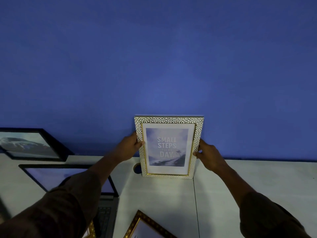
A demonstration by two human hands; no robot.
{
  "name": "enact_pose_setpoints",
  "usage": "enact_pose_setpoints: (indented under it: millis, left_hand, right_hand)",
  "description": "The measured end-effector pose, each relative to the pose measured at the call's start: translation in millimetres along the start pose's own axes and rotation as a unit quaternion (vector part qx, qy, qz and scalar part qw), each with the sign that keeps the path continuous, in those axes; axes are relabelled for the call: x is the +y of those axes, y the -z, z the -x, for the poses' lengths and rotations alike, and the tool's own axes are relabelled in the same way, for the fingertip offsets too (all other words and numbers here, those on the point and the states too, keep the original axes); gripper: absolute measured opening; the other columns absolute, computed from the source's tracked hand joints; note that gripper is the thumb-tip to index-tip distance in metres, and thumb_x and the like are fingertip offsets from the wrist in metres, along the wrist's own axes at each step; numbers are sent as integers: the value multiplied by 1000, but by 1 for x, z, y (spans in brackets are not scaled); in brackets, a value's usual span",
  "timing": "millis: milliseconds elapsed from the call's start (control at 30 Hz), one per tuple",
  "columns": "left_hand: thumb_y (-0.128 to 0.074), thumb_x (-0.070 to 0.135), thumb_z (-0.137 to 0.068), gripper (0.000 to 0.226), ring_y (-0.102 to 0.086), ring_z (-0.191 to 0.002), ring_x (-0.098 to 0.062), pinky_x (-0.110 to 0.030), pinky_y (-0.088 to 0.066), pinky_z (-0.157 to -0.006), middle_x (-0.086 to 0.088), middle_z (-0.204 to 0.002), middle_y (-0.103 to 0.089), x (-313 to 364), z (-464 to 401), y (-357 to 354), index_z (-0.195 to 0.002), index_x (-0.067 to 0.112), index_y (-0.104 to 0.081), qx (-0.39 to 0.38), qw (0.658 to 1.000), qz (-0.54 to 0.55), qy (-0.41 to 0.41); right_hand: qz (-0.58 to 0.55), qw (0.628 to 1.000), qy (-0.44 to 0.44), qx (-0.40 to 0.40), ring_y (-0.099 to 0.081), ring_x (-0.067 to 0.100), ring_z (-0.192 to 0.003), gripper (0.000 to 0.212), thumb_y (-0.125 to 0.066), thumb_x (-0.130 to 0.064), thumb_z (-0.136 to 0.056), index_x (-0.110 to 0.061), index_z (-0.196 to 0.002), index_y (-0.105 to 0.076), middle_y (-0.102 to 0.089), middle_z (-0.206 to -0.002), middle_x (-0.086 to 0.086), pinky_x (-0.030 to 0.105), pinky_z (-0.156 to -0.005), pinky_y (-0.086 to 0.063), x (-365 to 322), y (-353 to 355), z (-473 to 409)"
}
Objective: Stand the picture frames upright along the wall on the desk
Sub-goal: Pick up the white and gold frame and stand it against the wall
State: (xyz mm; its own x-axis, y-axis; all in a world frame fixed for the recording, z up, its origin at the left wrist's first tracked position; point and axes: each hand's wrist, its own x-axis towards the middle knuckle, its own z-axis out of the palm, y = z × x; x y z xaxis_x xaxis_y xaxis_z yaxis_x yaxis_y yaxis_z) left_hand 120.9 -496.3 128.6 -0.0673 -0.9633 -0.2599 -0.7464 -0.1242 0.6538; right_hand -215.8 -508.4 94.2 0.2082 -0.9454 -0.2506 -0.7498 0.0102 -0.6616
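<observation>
A rectangular picture frame (169,146) with a white pebble-textured border and thin gold inner trim stands upright, long axis vertical, print facing the viewer, its base on the pale smooth bench (240,186) against a matte blue wall (154,57). The left hand (131,146) and right hand (208,156) clasp its side edges, fingers curled round them.

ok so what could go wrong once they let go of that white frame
The white frame stands near the wall, gripped on both sides by the left hand and right hand. No stand is visible, so it may slide or tip forward. Its corner sits beside the desk hole and could catch there.
</observation>
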Motion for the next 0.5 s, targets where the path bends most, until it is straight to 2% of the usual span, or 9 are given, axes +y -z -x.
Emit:
enact_pose_setpoints:
  millis: [167,333,433,500]
  left_hand:
    - [-64,27,-97,50,-63,-121,-30,-37,-49,-95,-11,-132,-66,-2,6,-9,-140,12,-45,37,997,33,53]
    - [-68,38,-92,74,-55,-130,-31,-42,-47,-106,-15,-144,-55,-15,44,-32,-151,8,-34,27,995,34,85]
    - [-68,37,-93,72,-53,-132,-29,-29,-43,-101,-14,-144,-54,-17,81,-54,-150,7,-34,22,992,51,110]
    - [-68,33,-94,69,-53,-132,-29,-26,-40,-97,-15,-143,-54,-21,106,-71,-148,5,-37,16,991,63,116]
  right_hand:
    - [-5,1000,-22,21,-69,28,-109,41,-70,-19,-93,-13,-130,-53,-69,-127,8,35,-88,-51,1,-2,6]
    - [-7,998,-47,30,-65,32,-117,62,-78,-22,-87,-10,-140,-48,-68,-128,15,34,-90,-49,7,-16,35]
    - [-4,997,-74,31,-63,33,-119,71,-78,-31,-85,-10,-144,-44,-68,-128,17,37,-96,-48,11,-29,59]
    - [0,996,-87,17,-62,34,-120,72,-77,-36,-86,-11,-144,-44,-68,-129,15,38,-98,-47,14,-40,78]
